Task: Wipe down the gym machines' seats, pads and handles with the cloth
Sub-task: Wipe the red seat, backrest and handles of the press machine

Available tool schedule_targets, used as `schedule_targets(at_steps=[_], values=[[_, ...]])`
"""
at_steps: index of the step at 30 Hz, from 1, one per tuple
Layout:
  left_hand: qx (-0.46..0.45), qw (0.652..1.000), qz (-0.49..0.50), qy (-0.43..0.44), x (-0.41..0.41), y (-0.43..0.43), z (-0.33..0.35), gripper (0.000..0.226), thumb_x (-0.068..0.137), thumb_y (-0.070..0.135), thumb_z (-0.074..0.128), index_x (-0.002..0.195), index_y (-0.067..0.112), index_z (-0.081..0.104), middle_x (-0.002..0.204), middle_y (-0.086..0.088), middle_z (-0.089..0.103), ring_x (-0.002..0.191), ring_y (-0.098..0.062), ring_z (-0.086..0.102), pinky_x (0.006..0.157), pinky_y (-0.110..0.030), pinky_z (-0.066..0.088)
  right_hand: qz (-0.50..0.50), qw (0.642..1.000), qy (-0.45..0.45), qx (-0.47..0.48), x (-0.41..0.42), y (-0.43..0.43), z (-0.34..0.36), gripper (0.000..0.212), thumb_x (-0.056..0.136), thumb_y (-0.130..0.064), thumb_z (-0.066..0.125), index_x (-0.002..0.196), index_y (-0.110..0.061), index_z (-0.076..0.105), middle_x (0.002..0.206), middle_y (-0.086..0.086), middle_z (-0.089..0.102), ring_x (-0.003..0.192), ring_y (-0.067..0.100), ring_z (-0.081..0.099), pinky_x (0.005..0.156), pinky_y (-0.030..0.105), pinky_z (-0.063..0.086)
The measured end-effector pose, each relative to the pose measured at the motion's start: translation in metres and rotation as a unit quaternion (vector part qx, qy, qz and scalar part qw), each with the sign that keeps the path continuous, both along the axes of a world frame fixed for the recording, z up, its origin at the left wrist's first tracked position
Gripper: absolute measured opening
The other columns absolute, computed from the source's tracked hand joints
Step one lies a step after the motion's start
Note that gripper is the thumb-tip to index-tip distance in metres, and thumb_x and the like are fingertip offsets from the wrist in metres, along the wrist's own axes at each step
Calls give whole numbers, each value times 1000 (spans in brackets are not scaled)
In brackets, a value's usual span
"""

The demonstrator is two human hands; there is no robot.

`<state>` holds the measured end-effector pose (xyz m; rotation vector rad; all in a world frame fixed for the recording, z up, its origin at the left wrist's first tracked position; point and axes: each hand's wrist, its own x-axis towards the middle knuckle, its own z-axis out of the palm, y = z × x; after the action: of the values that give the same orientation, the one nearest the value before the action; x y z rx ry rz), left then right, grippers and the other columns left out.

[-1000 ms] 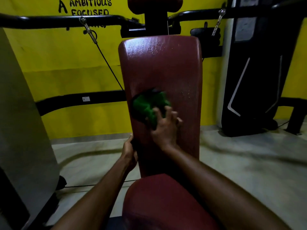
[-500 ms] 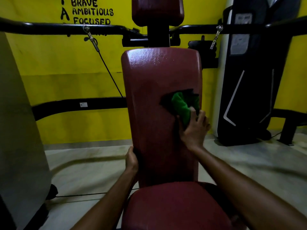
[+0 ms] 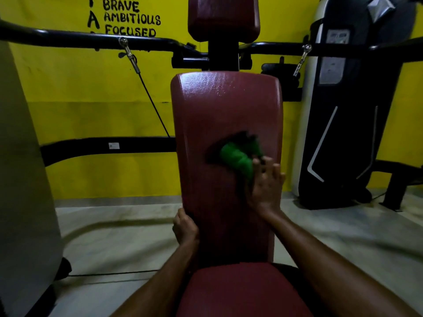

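Note:
An upright dark red back pad [image 3: 219,124] fills the middle of the view, with a red seat [image 3: 238,291] below it and a red head pad [image 3: 223,17] above. My right hand [image 3: 265,186] presses a crumpled green cloth [image 3: 238,156] flat against the pad's right half, fingers fairly straight. My left hand [image 3: 185,227] grips the pad's lower left edge, with its fingers wrapped behind it. The upper part of the pad shines as if damp.
Black machine arms [image 3: 80,40] with clipped cables run left and right behind the pad. A lower black bar [image 3: 103,147] crosses at the left. A grey panel [image 3: 20,179] stands at the near left and a black machine housing [image 3: 350,110] at the right. The wall is yellow.
My right hand swept the cloth from the pad's left side across to its right side and holds there. My left hand kept its grip on the pad's edge. The camera tilted up slightly.

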<state>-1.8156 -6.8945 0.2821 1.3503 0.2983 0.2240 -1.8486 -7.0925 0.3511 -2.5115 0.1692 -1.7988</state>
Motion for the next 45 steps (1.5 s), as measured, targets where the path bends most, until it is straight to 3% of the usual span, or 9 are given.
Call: schedule_targets(at_steps=[4,12,17,21,25,29,37,42,45], values=[[88,992,42,75,2,-10,4,48,106,36,26,130,8,57,132,-21,57,117,-37,54,98,-42,40,-60,974,11,216,14,52,18,74,80,-32,71,147,-21,40,142,23,43,121,45,47,97,57,42],[127,986,69,86,15,-17,-9,88,92,68,14,116,-3,60,118,-26,60,109,-41,58,91,-44,45,163,922,29,-350,20,41,-22,45,94,-43,59,137,-35,52,134,4,49,107,28,56,85,42,40],[185,981,30,54,7,-4,-5,44,106,29,24,129,10,56,136,-20,53,122,-37,49,99,-43,37,26,1000,-14,-5,-1,-21,-1,53,87,-44,56,135,-24,47,135,13,43,109,38,50,86,47,40],[145,988,35,39,4,-7,-2,47,105,35,25,127,12,60,131,-18,58,117,-36,54,100,-45,41,-1,928,-40,369,2,3,15,68,96,-49,54,151,-12,40,149,27,36,133,46,38,107,59,37],[159,987,3,38,-3,-2,2,44,107,30,25,133,10,54,138,-19,52,122,-35,50,98,-40,37,17,998,64,-7,-13,25,-38,64,80,-35,71,137,-25,43,137,15,37,114,36,44,88,49,44],[166,985,-52,18,-10,8,8,38,104,26,35,131,6,53,135,-22,53,121,-38,51,97,-42,40,113,944,146,-273,-22,-1,-58,47,93,-48,46,137,-32,46,134,7,46,107,32,50,81,42,38],[34,990,-135,34,42,23,14,73,76,69,25,104,21,71,106,-7,72,94,-30,67,90,-52,54,15,975,101,198,-31,0,-10,69,86,-23,69,146,-26,36,143,12,30,123,35,35,101,52,37],[-78,979,-184,40,9,28,106,59,100,53,28,119,10,64,121,-10,66,107,-31,63,83,-36,50,94,960,176,-196,-28,23,-6,74,76,-31,79,141,-33,44,139,7,37,112,33,43,80,46,48],[-81,979,-185,26,18,24,122,63,100,52,24,133,11,59,129,-13,62,116,-34,59,92,-37,50,64,974,143,-163,-26,-7,7,77,74,-22,81,140,-32,42,135,6,43,104,35,50,74,45,49]])
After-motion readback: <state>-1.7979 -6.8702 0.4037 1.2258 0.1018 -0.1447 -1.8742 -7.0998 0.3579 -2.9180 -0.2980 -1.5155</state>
